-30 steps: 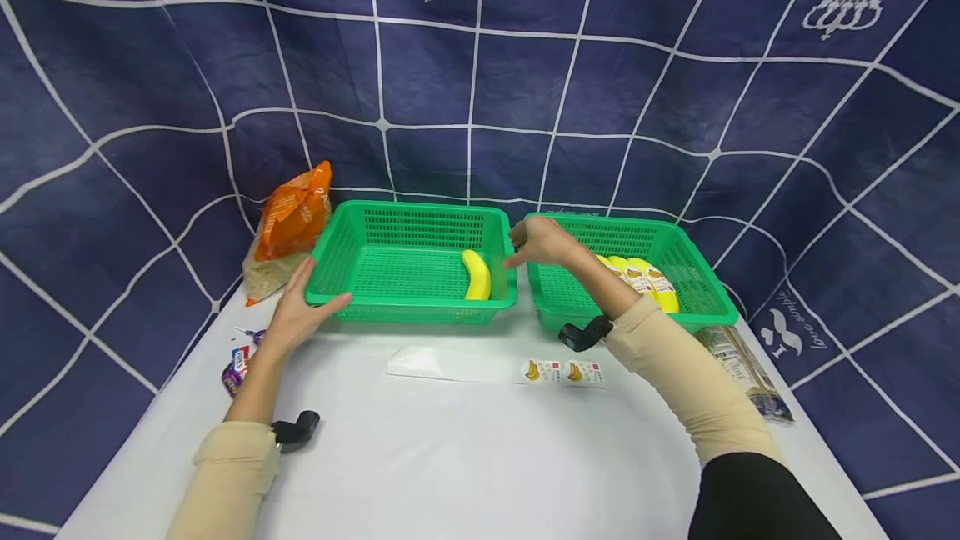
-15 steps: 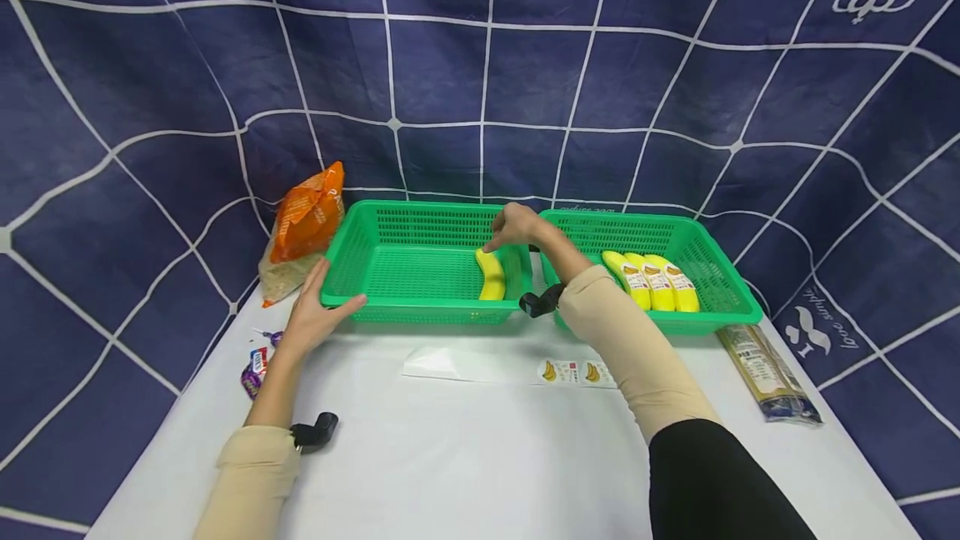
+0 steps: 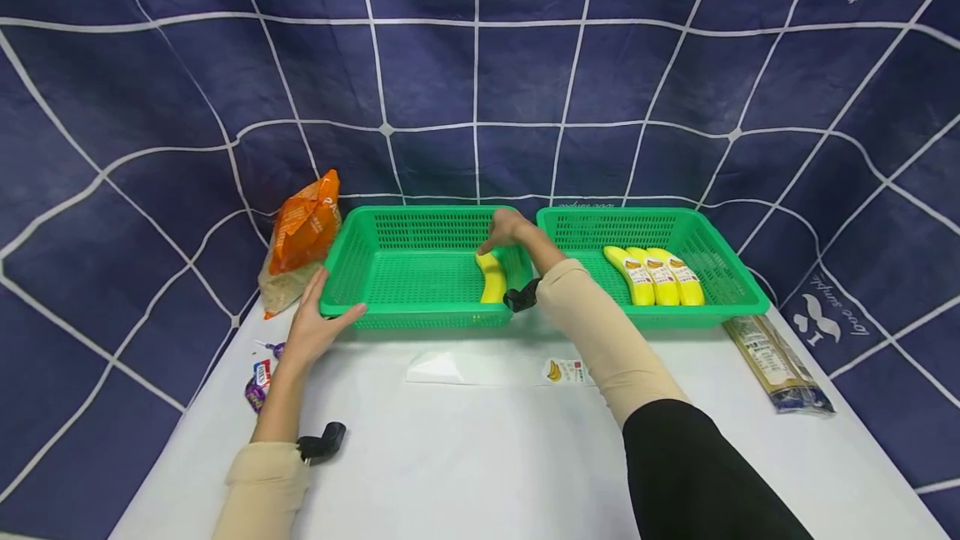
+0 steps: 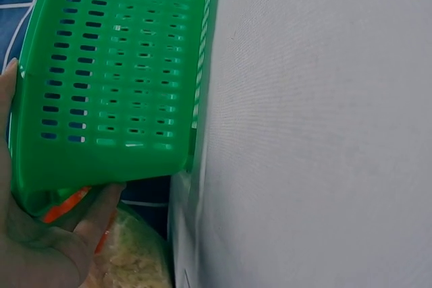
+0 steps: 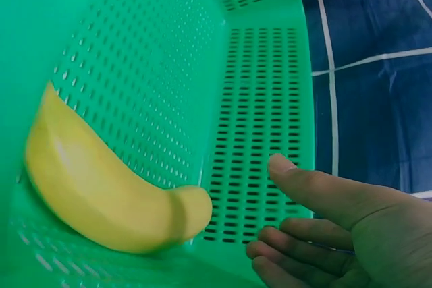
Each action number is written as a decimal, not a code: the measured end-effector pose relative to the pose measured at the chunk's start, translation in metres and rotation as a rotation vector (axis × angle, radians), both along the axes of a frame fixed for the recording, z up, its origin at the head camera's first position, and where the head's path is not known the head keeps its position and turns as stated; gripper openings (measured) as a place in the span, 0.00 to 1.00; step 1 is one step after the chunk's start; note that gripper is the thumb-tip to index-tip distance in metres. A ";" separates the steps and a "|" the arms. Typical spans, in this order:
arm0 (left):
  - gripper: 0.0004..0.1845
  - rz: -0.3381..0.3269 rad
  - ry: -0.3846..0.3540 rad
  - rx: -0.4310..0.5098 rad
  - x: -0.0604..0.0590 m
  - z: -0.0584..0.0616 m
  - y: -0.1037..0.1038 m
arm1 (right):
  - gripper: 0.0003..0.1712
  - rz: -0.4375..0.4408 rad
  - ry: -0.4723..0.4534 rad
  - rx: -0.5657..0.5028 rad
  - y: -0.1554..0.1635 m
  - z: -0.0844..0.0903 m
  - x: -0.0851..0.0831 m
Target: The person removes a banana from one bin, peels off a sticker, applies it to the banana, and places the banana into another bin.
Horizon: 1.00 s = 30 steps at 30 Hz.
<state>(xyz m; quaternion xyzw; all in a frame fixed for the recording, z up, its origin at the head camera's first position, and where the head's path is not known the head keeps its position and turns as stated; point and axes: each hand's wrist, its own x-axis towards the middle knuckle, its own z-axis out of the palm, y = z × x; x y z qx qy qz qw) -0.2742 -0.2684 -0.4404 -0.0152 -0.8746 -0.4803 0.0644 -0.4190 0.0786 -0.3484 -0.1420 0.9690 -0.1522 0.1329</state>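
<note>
My left hand (image 3: 315, 323) rests at the near left corner of the left green basket (image 3: 416, 307). In the left wrist view its thumb lies on the rim and its fingers press against the outside of the end wall. One yellow banana (image 3: 491, 278) lies in this basket, near its right end. My right hand (image 3: 510, 232) hovers over that end, above the banana's far tip. The right wrist view shows the fingers loosely bent and the thumb (image 5: 307, 183) apart from the banana (image 5: 115, 180), with nothing between them.
To the right stands a second green basket (image 3: 720, 311) holding several labelled bananas (image 3: 660, 280). Banana stickers (image 3: 566, 371) lie on the white table (image 3: 465, 457). An orange bag (image 3: 303, 227) and purple-wrapped sweets (image 3: 257, 394) are on the left, a flat packet (image 3: 780, 365) on the right.
My right hand has moved left from between the baskets to above the banana in the left basket. The left hand has stayed at its corner. The head view has shifted slightly.
</note>
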 end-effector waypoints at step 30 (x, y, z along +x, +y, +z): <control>0.57 0.012 -0.001 0.016 0.000 -0.005 -0.002 | 0.29 -0.013 -0.158 0.203 -0.026 -0.033 -0.005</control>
